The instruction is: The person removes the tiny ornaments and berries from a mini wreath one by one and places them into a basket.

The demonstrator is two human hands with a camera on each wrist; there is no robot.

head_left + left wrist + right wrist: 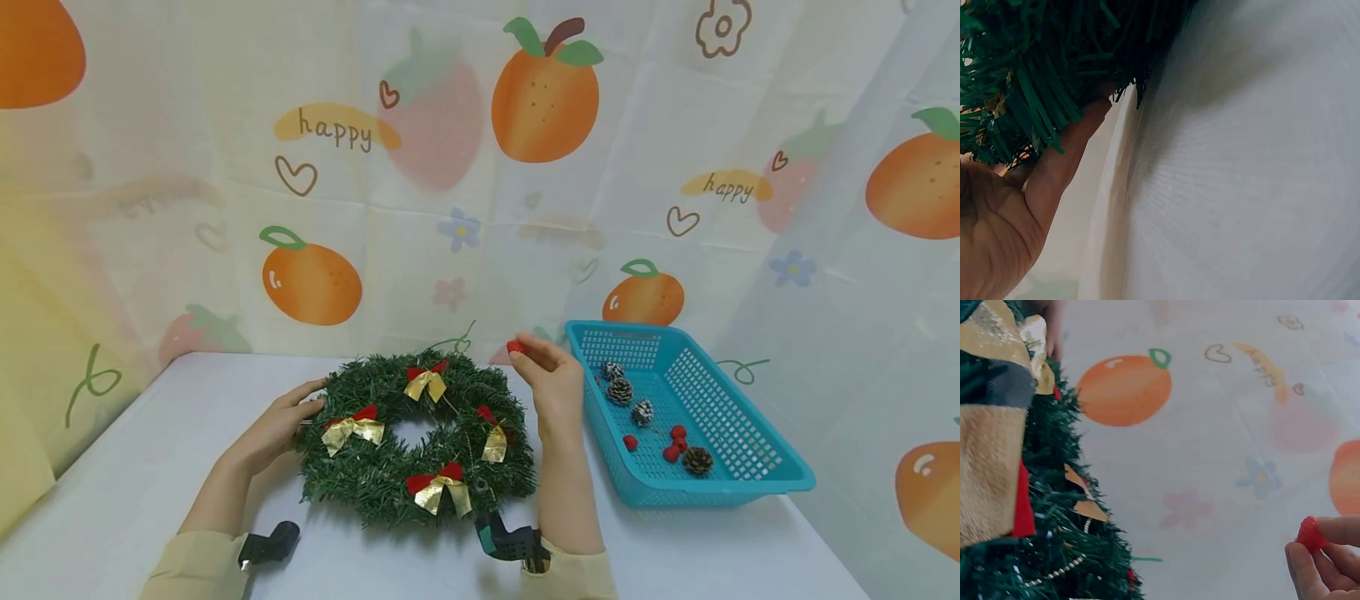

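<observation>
Right hand (551,375) grip pinches red berry (515,347); left hand (288,421), fingers relaxed, touches wreath (375,475).

Soft, even, bright light; faint shadows; wide-angle bending at head-view edges; blurred close-up wrist views.

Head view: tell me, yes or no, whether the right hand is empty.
No, the right hand pinches a small red berry at its fingertips, above the wreath beside the blue basket.
</observation>
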